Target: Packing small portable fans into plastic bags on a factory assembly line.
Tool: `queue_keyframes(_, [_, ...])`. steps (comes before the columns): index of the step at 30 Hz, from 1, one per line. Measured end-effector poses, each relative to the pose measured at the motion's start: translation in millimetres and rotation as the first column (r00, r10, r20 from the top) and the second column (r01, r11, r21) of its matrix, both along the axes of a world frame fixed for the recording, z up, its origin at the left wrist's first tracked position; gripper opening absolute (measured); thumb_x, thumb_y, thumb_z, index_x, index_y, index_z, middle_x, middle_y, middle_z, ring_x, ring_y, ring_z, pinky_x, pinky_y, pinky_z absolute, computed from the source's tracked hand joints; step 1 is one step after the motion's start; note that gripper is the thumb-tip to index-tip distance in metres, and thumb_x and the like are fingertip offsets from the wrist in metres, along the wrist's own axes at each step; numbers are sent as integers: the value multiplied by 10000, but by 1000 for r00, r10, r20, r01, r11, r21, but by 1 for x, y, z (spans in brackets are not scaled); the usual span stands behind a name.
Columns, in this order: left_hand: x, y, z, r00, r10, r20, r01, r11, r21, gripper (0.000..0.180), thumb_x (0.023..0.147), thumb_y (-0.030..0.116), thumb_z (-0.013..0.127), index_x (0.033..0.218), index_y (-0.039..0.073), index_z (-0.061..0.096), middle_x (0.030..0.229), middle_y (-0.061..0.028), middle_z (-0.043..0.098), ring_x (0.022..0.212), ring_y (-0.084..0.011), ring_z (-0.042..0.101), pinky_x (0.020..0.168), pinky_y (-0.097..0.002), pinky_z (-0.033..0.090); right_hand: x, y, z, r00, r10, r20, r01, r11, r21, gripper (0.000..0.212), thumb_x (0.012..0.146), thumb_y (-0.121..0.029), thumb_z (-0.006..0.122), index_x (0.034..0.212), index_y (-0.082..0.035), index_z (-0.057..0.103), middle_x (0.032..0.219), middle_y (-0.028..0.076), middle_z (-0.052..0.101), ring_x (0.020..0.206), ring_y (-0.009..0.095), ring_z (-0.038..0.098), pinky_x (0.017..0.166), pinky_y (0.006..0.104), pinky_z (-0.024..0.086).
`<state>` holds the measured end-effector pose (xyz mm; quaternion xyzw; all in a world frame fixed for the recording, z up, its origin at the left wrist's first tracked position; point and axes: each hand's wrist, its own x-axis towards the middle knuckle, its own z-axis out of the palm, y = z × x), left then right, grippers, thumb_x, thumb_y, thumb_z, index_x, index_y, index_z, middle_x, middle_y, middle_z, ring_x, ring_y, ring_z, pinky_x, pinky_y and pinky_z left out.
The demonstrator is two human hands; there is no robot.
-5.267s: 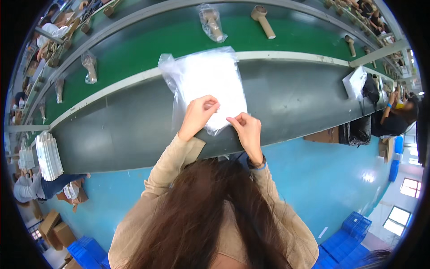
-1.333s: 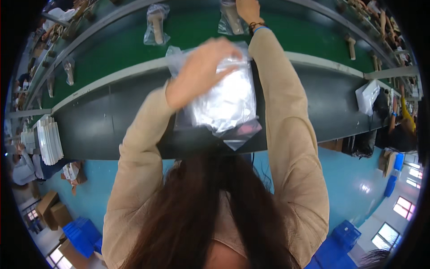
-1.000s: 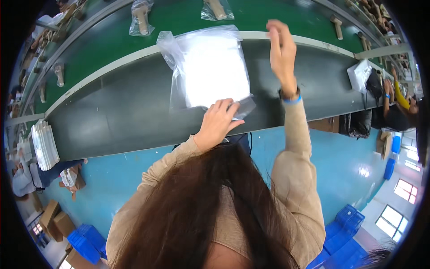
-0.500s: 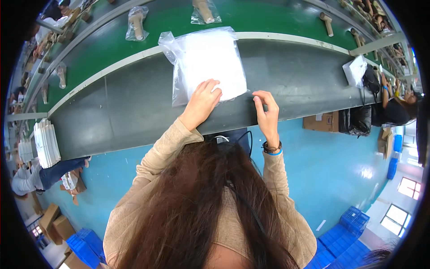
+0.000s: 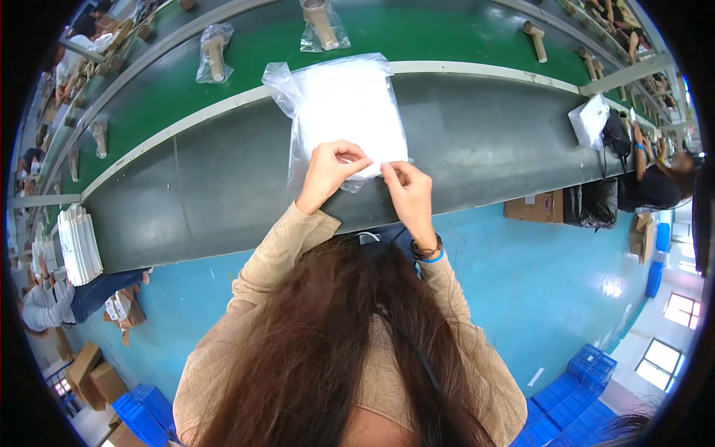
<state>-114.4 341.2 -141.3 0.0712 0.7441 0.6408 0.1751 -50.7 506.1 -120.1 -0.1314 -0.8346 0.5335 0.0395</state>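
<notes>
While the stack of plastic bags [image 5: 346, 104] is supported by the dark desk [image 5: 223, 164], with its far end overlapping the pale rail [image 5: 477, 69], the stack's near end is met by the left hand [image 5: 326, 177] and the right hand [image 5: 411, 197]. On both, thumb and fingertips are held close together; whether a bag is pinched between them cannot be told. Beyond the rail, bagged beige devices [image 5: 320, 26] are supported by the green belt [image 5: 432, 33].

Left hand [image 5: 325, 176] and right hand [image 5: 412, 197] pinch at the clear bags [image 5: 346, 104].
From here I see them close together at the bags' near edge; beyond the bags, a wrapped tan device [image 5: 322, 27] lies on the green belt [image 5: 439, 39].
</notes>
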Motion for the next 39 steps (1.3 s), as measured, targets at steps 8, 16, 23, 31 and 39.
queue_keyframes(8, [0,2,-24,991,55,120,-68,992,107,139,839,89,712,882,-38,673,801,-56,682,759,-95,619,683,-228,482,-5,5,-16,997,-71,-9,72,991,116,198,856,-215,659,831,-22,696,656,146,635,536,237,603,524,356,450])
queue_keyframes(16, [7,3,-25,986,58,155,-68,996,62,129,865,16,666,966,-42,610,832,-73,689,781,-107,655,706,-218,508,-95,193,2,978,7,210,-2,1000,-22,309,869,-330,684,813,-26,673,673,14,647,602,104,588,561,249,462])
queue_keyframes(23, [9,16,-40,992,64,110,-60,998,-33,166,826,57,698,952,-18,619,832,-90,698,812,-142,685,737,-275,529,-314,410,-29,892,-203,-403,442,211,872,298,842,-146,565,1133,-81,546,1080,162,565,959,363,583,759,478,485])
queue_keyframes(31, [25,0,-104,932,-72,354,3,982,191,182,883,-9,649,1051,-31,583,917,-108,691,865,-144,661,789,-261,531,-437,478,-41,956,-117,-268,287,203,936,514,773,-210,615,1265,-96,517,1267,118,523,1241,334,455,934,494,409])
queue_keyframes(39, [26,11,-86,894,-34,446,-9,995,96,153,864,43,675,998,-24,638,883,-85,693,807,-141,654,714,-263,530,-422,465,3,929,251,-271,282,-6,959,542,624,-238,704,1082,-13,522,1038,163,583,1005,325,586,865,411,463])
